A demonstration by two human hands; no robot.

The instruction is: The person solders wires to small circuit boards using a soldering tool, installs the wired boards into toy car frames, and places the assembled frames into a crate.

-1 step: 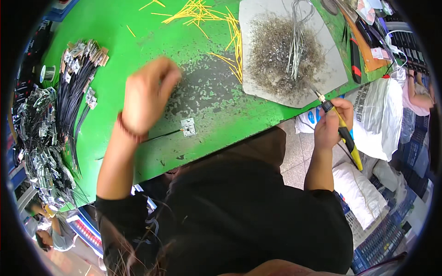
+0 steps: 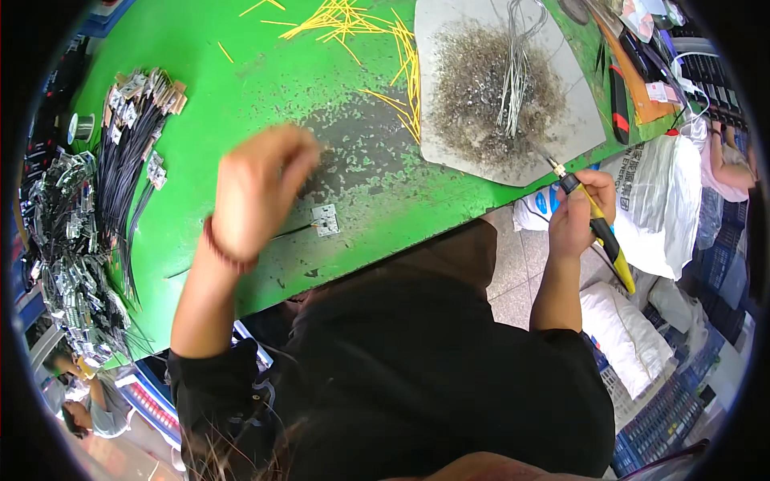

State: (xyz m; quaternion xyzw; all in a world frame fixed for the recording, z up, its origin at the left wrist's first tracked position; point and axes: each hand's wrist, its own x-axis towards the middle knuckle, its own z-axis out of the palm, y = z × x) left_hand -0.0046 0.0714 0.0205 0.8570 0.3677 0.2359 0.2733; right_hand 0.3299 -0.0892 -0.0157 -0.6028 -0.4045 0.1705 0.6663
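My right hand (image 2: 577, 218) is closed round a yellow-and-black soldering iron (image 2: 607, 240), its metal tip over the near edge of the grey board (image 2: 589, 132). A bundle of thin silvery wires (image 2: 517, 84) rests on that board. My left hand (image 2: 261, 180) is above the green table, its fingers bent and blurred; whether they hold anything cannot be made out. Below that hand lies a small white circuit board (image 2: 326, 220) with a black cable (image 2: 294, 232), which passes under my left wrist.
Yellow wire pieces (image 2: 341, 18) lie scattered at the far side of the green table (image 2: 233, 104). Bundles of black cables with small boards (image 2: 132, 152) crowd the left, beside a solder spool (image 2: 81, 127). White bags (image 2: 654, 208) stand on the right. Another person (image 2: 104, 409) is at lower left.
My left hand has come slightly nearer to me, toward the small circuit board. The right hand keeps its hold on the soldering iron, almost unmoved.
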